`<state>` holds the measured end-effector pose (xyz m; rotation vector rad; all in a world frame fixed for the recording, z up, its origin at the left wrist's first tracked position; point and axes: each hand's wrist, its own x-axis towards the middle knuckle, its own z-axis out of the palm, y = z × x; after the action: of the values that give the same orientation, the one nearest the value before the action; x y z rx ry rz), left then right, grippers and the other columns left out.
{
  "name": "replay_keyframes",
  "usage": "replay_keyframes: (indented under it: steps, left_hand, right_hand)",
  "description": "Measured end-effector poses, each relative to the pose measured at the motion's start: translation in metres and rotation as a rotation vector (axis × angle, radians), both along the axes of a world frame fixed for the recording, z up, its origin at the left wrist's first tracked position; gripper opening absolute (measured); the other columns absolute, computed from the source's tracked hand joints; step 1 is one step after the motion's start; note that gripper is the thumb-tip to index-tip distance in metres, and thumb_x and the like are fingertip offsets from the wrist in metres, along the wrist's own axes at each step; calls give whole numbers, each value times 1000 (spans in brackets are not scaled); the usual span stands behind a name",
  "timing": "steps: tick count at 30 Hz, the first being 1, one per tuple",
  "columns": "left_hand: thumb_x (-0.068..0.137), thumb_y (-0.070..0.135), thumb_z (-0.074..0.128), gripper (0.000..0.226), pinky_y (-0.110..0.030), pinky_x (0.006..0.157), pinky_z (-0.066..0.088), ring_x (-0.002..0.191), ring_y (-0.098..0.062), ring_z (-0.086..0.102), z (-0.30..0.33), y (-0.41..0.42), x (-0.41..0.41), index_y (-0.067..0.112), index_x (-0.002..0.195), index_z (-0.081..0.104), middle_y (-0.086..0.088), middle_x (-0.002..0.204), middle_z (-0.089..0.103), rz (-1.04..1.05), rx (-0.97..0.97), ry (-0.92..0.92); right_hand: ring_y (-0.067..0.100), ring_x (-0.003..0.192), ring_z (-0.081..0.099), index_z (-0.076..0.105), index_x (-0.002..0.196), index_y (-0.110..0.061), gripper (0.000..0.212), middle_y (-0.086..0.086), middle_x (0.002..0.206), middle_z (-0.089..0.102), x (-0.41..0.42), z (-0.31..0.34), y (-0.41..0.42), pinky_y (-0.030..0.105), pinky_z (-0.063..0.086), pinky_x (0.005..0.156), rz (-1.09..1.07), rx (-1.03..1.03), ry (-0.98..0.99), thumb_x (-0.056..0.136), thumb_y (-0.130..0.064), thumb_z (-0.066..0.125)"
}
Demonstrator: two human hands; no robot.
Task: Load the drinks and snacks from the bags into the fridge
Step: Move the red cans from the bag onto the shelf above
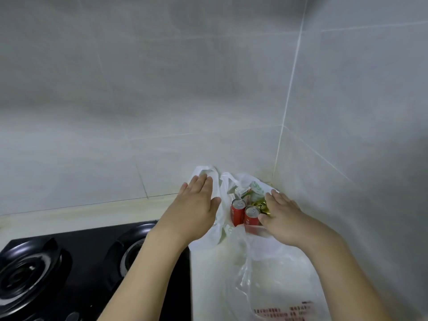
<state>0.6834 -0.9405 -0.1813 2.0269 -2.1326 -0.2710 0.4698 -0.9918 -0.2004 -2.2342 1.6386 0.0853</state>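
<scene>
A white plastic bag (220,181) stands open on the counter in the wall corner. Inside it two red drink cans (238,210) (251,217) stand upright, with a green and gold snack packet (260,203) and a small carton (243,192) behind them. My left hand (196,205) lies flat against the bag's left side, fingers apart. My right hand (281,215) rests on the bag's right rim beside the cans, thumb near the nearer can. A second, clear bag (278,286) with red print lies flat in front.
A black gas hob (69,262) with two burners fills the lower left, its edge touching the bags' area. Grey tiled walls (162,89) meet in a corner just behind the bag. The pale counter (92,214) runs along the back wall.
</scene>
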Motion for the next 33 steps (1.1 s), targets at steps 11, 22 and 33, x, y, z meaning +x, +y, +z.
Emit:
replay_keyframes:
  steps: [11, 22, 33]
  left_hand:
    - [105, 44, 33, 66, -36, 124, -6, 153, -20, -10, -57, -106, 10, 20, 160, 4, 0, 167, -2, -73, 162, -1]
    - [98, 43, 52, 73, -42, 124, -3, 153, -23, -10, -151, -194, 2, 20, 158, 17, -2, 167, 5, -101, 297, 59]
    - [84, 53, 64, 75, -49, 119, -17, 153, -23, -6, -207, -231, -18, 23, 147, 37, 1, 163, 17, -69, 278, 48]
  right_hand:
    - [25, 152, 1, 1, 157, -11, 71, 9, 165, 0, 2, -75, -98, 42, 8, 123, -76, 123, 17, 102, -45, 31]
    - [22, 123, 50, 44, 135, -19, 65, 1, 134, 53, 12, -158, -158, 35, 44, 96, -157, 213, -77, 81, -47, 67]
    - [-2, 87, 65, 61, 101, -36, 47, -19, 94, 69, 2, -208, -184, 33, 57, 79, -170, 359, -465, 61, -48, 83]
